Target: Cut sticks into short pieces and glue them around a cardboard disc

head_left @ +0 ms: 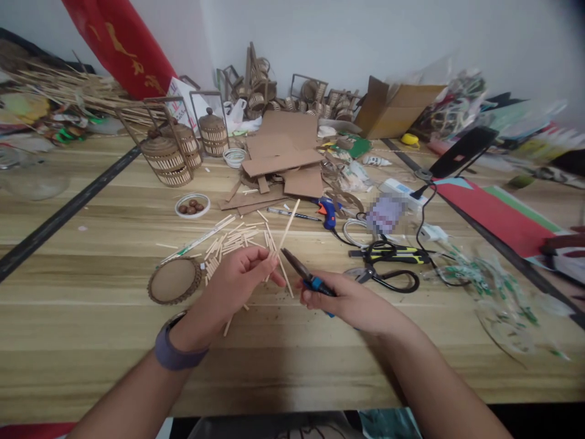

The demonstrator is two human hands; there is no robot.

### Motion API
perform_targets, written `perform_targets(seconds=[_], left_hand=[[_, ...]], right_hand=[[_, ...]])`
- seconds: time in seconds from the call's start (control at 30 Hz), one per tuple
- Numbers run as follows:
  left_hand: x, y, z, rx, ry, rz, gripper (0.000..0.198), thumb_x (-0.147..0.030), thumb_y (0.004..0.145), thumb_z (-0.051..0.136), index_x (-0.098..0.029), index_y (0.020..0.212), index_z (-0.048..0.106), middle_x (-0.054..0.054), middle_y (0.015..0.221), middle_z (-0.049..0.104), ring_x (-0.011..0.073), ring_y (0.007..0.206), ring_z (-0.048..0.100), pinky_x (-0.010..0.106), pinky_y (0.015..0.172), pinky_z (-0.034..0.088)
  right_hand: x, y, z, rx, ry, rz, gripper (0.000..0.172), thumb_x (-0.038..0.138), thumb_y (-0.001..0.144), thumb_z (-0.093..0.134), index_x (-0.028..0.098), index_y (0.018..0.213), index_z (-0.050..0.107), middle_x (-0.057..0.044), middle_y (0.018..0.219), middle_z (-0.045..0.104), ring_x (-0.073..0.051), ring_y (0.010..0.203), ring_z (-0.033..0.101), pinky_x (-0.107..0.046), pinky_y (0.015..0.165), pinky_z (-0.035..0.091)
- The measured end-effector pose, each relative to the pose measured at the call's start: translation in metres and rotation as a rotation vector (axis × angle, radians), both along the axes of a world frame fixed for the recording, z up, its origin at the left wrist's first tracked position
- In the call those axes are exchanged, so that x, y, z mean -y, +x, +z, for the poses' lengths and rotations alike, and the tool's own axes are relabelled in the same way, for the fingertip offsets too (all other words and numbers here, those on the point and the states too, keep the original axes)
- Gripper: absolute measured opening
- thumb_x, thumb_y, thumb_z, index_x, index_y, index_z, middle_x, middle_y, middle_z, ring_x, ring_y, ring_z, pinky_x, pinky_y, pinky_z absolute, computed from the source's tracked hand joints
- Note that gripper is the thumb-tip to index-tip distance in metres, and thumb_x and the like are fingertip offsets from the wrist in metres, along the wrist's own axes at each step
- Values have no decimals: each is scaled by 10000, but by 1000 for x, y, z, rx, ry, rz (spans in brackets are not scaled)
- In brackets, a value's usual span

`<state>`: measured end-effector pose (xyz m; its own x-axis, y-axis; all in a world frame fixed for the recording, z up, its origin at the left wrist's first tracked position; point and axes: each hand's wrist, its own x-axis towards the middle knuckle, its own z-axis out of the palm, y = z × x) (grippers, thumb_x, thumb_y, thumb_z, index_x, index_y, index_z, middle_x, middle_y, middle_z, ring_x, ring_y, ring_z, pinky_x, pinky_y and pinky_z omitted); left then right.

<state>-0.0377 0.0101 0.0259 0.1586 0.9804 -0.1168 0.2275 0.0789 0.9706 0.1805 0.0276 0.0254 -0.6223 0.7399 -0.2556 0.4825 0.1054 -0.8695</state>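
Note:
My left hand (242, 274) is closed, pinching a thin wooden stick (289, 222) that slants up and to the right from the fingertips. My right hand (340, 299) is wrapped round blue-and-black handled pliers (299, 266). Their dark jaws point up and left, close beside the stick; whether they touch it I cannot tell. Under and beyond my left hand lies a loose pile of short cut sticks (235, 239). Left of it sits a round cardboard base with a ridged brown rim (171, 281).
Scissors (397, 280), a utility knife (402, 253) and a blue glue gun (328, 212) with its cord lie to the right. A dish of brown beads (192, 206), small lidded baskets (212, 131) and cardboard sheets (286, 137) stand farther back. Tangled clear-and-green strips (493, 274) spread at far right.

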Motion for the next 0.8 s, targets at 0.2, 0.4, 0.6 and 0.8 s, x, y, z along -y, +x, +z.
perform_targets(seconds=[0.2,0.4,0.6,0.8], left_hand=[[5,6,-4,-4,-28,-150,270,-408,890,522,-180,797,633,25,731,739,171,669,626,263,630,420],[5,10,-13,96,-63,-213,214,-352,891,537,-188,791,630,15,743,743,182,741,684,274,716,475],[4,10,-13,103,-59,-222,205,-328,884,540,-189,761,628,13,729,733,180,738,685,272,713,481],[6,12,-9,97,-63,-239,223,-313,881,528,-186,730,630,19,733,733,180,732,681,271,706,484]], right_hand=[[1,-2,-1,-62,-80,36,212,391,862,575,186,876,628,-1,768,582,-150,715,521,-250,630,424],[2,-5,1,-89,-79,70,180,355,864,577,184,891,627,0,794,547,-146,733,476,-256,667,412],[3,-6,2,-91,-66,75,167,334,878,563,183,912,626,-12,839,569,-162,782,506,-275,714,431],[3,-6,2,-80,-48,89,144,300,888,551,174,900,619,-9,830,571,-157,773,508,-277,723,419]])
